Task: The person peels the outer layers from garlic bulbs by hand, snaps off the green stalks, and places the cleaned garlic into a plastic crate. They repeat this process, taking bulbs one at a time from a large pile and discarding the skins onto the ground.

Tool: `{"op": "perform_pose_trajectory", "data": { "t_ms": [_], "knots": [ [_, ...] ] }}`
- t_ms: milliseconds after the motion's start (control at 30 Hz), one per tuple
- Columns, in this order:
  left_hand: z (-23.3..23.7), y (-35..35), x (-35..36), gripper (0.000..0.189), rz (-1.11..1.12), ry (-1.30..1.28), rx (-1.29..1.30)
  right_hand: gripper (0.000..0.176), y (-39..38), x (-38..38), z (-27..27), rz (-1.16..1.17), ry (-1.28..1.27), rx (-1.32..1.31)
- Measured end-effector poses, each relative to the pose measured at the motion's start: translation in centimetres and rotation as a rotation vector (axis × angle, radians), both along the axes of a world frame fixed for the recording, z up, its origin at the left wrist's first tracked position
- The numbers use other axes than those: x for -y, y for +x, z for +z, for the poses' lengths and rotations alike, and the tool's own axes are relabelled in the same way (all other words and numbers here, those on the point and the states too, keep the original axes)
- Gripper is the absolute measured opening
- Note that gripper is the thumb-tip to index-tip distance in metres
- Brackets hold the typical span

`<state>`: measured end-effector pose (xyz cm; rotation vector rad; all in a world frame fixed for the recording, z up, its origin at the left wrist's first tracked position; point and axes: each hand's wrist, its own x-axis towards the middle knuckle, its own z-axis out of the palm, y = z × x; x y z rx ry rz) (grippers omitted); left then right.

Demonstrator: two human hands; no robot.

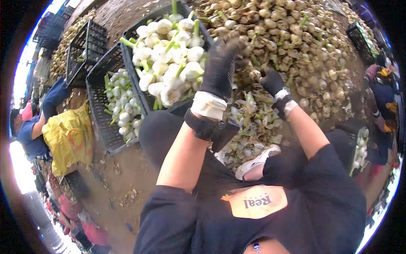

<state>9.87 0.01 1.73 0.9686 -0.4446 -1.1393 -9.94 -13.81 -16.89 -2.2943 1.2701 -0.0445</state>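
Note:
In a black glove with a white cuff, my left hand point(222, 70) is stretched out beside the full crate, over the edge of the garlic heap; its fingers are smeared by motion. My right hand point(272, 82), also black-gloved, is closed, with a small dirty garlic bulb point(255, 75) at its fingertips. Beyond both hands spreads a large heap of unpeeled garlic bulbs point(292, 34). Cleaned white garlic point(169, 55) with green stems fills the black plastic crate point(136, 86) left of my left hand. Loose peeled skins point(253, 122) lie below my hands.
A second black crate point(99, 101) holds smaller white bulbs. Behind it a further black crate point(86, 53) is tipped on its side. A person point(29, 131) sits at the left by a yellow sack point(67, 135); another person point(380, 97) works at the right. My shoe point(258, 163) stands among the skins.

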Motion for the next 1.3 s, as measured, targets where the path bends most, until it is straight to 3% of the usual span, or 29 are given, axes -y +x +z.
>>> {"op": "perform_pose_trajectory", "data": {
  "t_ms": [33, 67, 133, 167, 200, 233, 300, 333, 367, 467, 500, 600, 633, 733, 767, 800, 867, 900, 967, 1000, 1067, 1167, 1233, 1267, 1300],
  "knots": [
    [-1.4, -1.2, 0.3, 0.035, -0.007, -0.028, 0.213, 0.036, 0.6, -2.8, 8.3, -0.011, 0.033, 0.17],
    [-2.6, -2.4, 0.5, 0.036, -0.007, -0.062, 0.43, 0.029, 0.1, -3.4, 10.1, -0.077, 0.027, 0.278],
    [-4.6, -4.3, 1.3, 0.039, -0.19, 0.109, 0.36, 0.027, -0.7, -4.9, 13.5, 0.027, -0.257, 0.395],
    [-13.2, -5.1, 3.6, 0.042, -0.129, -0.177, 0.742, 0.028, -1.5, -5.7, 14.5, 0.05, -0.185, 0.516],
    [-7.1, -5.9, 1.8, 0.045, -0.151, 0.051, 0.612, 0.029, -2.1, -6.3, 15.1, 0.072, -0.106, 0.637],
    [-7.5, -6.4, 2.0, 0.046, -0.111, 0.08, 0.594, 0.028, -2.4, -6.7, 15.4, 0.021, 0.015, 0.739],
    [-7.4, -7.1, 1.9, 0.047, -0.092, 0.115, 0.586, 0.027, -4.1, -5.2, 12.7, -0.024, -0.06, 0.743],
    [-5.5, -7.3, 1.6, 0.046, -0.05, 0.086, 0.858, 0.026, -5.0, -5.0, 11.5, -0.063, -0.132, 0.734],
    [-3.9, -7.6, 1.1, 0.045, -0.006, 0.049, 1.125, 0.024, -3.6, -6.9, 17.0, -0.087, 0.012, 0.647],
    [-1.4, -9.1, -0.2, 0.041, -0.12, 0.027, 1.293, 0.027, -3.9, -7.2, 14.0, -0.08, 0.023, 0.84],
    [-1.4, -9.6, -0.1, 0.043, 0.052, -0.147, 1.219, 0.023, -3.9, -7.9, 15.3, -0.223, 0.186, 0.858],
    [-0.8, -9.6, -0.3, 0.047, 0.071, -0.168, 1.23, 0.026, -5.0, -8.4, 15.8, -0.267, 0.379, 1.039],
    [-0.2, -9.7, -0.6, 0.049, 0.02, -0.132, 1.13, 0.026, -5.2, -8.8, 16.2, -0.315, 0.421, 1.101],
    [0.6, -10.3, -0.6, 0.051, 0.118, -0.142, 1.177, 0.029, -5.7, -8.3, 17.3, -0.136, 0.408, 1.146],
    [0.7, -10.9, -0.9, 0.058, 0.105, -0.257, 1.2, 0.031, -6.3, -8.7, 17.8, -0.054, 0.276, 0.925],
    [0.7, -11.2, -1.1, 0.058, 0.094, -0.263, 1.2, 0.034, -6.0, -9.0, 18.0, -0.01, 0.18, 1.027],
    [0.8, -11.8, -1.1, 0.066, 0.106, -0.282, 1.376, 0.033, -6.0, -9.8, 18.7, -0.232, 0.583, 1.101],
    [0.7, -11.9, -1.0, 0.071, 0.131, -0.34, 1.372, 0.033, -6.3, -9.6, 18.1, -0.244, 0.579, 1.107],
    [0.3, -12.2, -1.4, 0.07, 0.129, -0.304, 1.37, 0.033, -6.9, -9.0, 16.3, -0.067, 0.086, 0.874],
    [0.5, -12.2, -1.5, 0.069, 0.144, -0.265, 1.369, 0.033, -6.8, -9.4, 17.3, -0.073, 0.085, 0.877],
    [0.5, -12.1, -1.1, 0.069, 0.146, -0.236, 1.375, 0.025, -6.1, -10.4, 20.3, -0.282, 0.382, 1.134],
    [0.0, -11.8, -0.8, 0.063, 0.144, -0.208, 1.29, 0.027, -6.6, -9.0, 16.4, -0.212, 0.388, 1.225],
    [-0.5, -11.5, -0.4, 0.057, -0.002, -0.224, 0.783, 0.026, -6.8, -8.7, 16.5, -0.218, 0.379, 1.178],
    [-0.7, -11.2, -0.5, 0.057, 0.0, -0.221, 0.783, 0.025, -7.0, -8.5, 16.6, -0.227, 0.363, 1.132],
    [-1.0, -10.8, -0.5, 0.052, -0.081, -0.169, 0.564, 0.029, -7.0, -8.2, 16.7, -0.237, 0.377, 1.055]
  ]
}}
